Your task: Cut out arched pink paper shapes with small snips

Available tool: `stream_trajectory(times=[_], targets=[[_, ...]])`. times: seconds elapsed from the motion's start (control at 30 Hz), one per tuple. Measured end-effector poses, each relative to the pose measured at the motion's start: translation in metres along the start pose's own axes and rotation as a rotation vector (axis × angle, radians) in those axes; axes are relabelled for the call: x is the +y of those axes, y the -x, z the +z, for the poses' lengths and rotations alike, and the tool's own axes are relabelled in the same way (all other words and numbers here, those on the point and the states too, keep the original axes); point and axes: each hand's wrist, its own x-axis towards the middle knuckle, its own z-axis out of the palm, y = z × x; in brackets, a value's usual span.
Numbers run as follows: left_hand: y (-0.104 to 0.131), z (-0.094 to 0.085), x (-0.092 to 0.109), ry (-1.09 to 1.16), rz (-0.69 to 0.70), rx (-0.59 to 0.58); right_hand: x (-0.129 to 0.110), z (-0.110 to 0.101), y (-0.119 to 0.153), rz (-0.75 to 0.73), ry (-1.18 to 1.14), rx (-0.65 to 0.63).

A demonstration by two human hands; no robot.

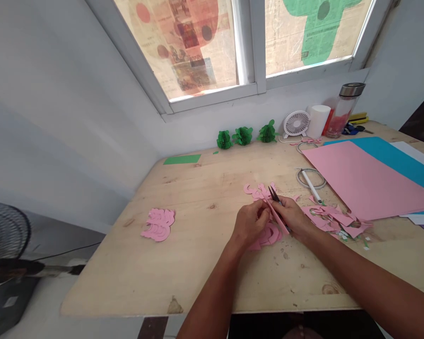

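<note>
Near the middle of the wooden table (pixel 205 263), my left hand (pixel 249 223) pinches a piece of pink paper (pixel 278 220), seen nearly edge-on. My right hand (pixel 291 214) is closed around dark scissors (pixel 274 195), their tips pointing up and away beside the paper. Beneath and behind my hands lie curved pink cutouts (pixel 270 234). A heap of pink scraps (pixel 334 219), mixed with a few green and white bits, is to the right of my right hand. Further left on the table rests a stack of pink cutouts (pixel 159 224).
Large pink (pixel 371 181) and blue sheets lie at the right, beside a white pen (pixel 311 187) and a cable. Green paper figures (pixel 242 135), a small white fan (pixel 296 124) and a glass bottle (pixel 344 110) stand along the wall. A green strip (pixel 182 159) lies back left.
</note>
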Motion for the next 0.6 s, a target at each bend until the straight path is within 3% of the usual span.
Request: stream_trajectory(times=[0.6], targets=[[0.0003,-0.001,0.0016,-0.033,0.008,-0.011,0.0001,0.0009,-0.0005,0.008,0.0,0.008]])
